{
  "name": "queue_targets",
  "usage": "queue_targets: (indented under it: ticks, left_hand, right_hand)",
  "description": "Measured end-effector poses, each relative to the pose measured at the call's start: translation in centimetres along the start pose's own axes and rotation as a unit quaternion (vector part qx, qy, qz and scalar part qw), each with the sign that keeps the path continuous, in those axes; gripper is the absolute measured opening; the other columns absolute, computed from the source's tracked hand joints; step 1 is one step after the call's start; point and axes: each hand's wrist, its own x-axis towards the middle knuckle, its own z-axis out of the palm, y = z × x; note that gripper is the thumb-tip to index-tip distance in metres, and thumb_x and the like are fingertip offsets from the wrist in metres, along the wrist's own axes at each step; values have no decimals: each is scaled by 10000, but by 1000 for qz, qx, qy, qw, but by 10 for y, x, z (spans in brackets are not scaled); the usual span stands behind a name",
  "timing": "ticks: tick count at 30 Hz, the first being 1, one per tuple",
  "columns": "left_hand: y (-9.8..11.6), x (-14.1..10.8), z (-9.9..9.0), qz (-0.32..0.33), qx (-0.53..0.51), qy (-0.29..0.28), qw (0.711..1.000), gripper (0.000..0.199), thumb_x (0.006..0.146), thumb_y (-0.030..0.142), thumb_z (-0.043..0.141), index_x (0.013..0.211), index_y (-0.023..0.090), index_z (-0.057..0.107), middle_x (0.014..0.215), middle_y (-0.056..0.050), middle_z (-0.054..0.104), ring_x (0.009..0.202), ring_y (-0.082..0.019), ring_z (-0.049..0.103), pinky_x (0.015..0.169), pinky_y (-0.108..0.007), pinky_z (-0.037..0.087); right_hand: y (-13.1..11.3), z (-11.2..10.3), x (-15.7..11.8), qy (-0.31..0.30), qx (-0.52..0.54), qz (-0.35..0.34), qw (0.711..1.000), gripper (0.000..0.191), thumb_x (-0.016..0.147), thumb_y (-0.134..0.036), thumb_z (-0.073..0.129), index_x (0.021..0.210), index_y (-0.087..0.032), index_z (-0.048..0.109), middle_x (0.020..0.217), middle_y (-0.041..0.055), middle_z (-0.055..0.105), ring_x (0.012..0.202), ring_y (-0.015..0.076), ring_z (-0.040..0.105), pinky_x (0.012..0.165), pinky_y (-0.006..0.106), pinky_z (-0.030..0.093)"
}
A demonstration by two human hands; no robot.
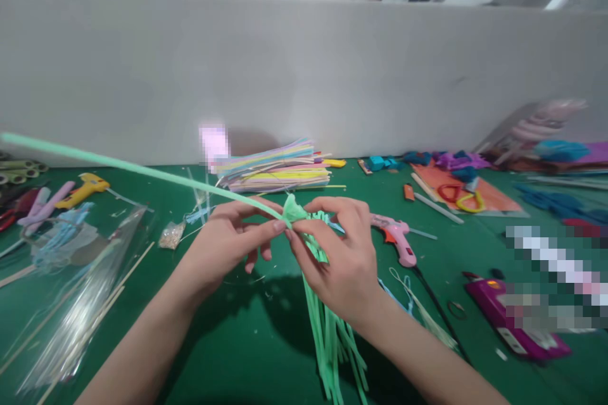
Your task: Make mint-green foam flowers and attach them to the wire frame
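Thumb and fingers of my left hand [228, 243] pinch one end of a long light-green pipe cleaner [156, 174], whose free length stretches to the far left. My right hand [339, 247] is closed around a bundle of green pipe cleaners [327, 335] that hangs down beneath it. At the top, between the fingertips of both hands, shows a small folded green piece [293, 207]. How the long stem joins it is hidden by my fingers.
Pastel pipe cleaners [280, 168] lie stacked at the back by a grey partition [304, 76]. To the right are a pink glue gun [399, 237], scissors [470, 201] and a purple box [517, 316]. A yellow glue gun [88, 188] and clear plastic sleeves [90, 304] lie left.
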Motion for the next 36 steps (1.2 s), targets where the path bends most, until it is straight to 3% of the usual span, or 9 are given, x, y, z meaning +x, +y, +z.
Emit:
queue_targets:
  ticks: [6,16,22,26,36]
  left_hand:
    - [-1,-1,4,20,3,26,999,117,765,264,802,826,167,779,495,18,631,410,-85,504,367,-158,399]
    - [-3,2,9,45,-13,87,995,153,712,295,840,701,161,767,465,2,629,431,-106,532,403,-184,409]
    - [-3,0,3,26,-4,61,998,143,739,315,827,785,190,775,528,20,619,451,-96,510,352,-163,364]
    - [-1,-1,7,53,12,70,996,158,742,342,830,781,201,768,509,46,554,418,-66,424,335,-154,289]
    - [-4,3,0,57,-5,108,992,163,745,336,814,730,199,728,460,62,500,390,-69,403,335,-168,287]
  right_hand:
    - [-4,-4,1,-15,4,5,1000,44,865,-138,650,842,-175,660,1079,121,628,1000,255,540,841,427,478]
    - [-5,-6,2,-19,-3,-16,1000,115,844,-62,626,821,-169,659,1076,130,629,1077,280,511,873,455,493]
    - [-1,-3,2,7,-13,-7,1000,61,851,-122,696,876,-178,696,1025,112,643,1028,254,562,879,430,502]
    - [2,-3,4,14,-24,-13,1000,69,861,-129,687,886,-192,697,1013,103,648,1005,247,574,857,422,510]
    - [6,-13,11,-33,-3,-35,999,68,861,-153,685,884,-149,621,1030,135,645,1068,266,569,935,458,513]
